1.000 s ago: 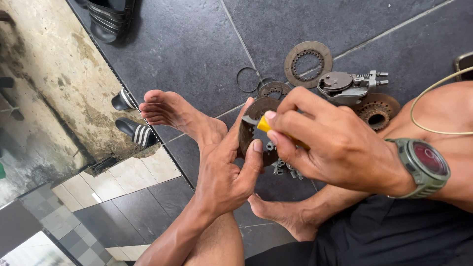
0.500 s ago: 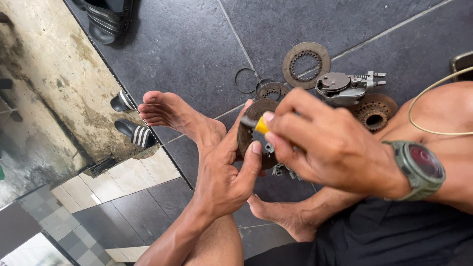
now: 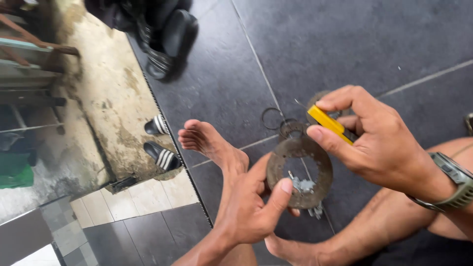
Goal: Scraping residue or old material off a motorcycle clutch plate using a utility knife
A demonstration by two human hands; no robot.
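Observation:
My left hand (image 3: 249,209) grips a rusty brown friction ring (image 3: 298,173) by its lower rim, thumb pressed on its face. Small grey metal bits show through the ring's hole. My right hand (image 3: 374,140) pinches a yellow-handled tool (image 3: 329,123) with a thin metal tip, held just above the ring's upper edge. A grey-green wristwatch (image 3: 451,182) sits on my right wrist. My bare foot (image 3: 212,145) rests on the dark tile floor beside the ring.
Thin metal rings (image 3: 272,118) lie on the dark tiles (image 3: 345,44) behind the held ring. Black slippers (image 3: 167,42) sit at the top, and striped sandals (image 3: 160,150) lie on the lower concrete ledge at left. My other foot (image 3: 290,249) is at the bottom.
The view has tilted and shifted, hiding the other discs and the metal part at right. My right hand has lifted off the ring, exposing its face and the yellow tool's length.

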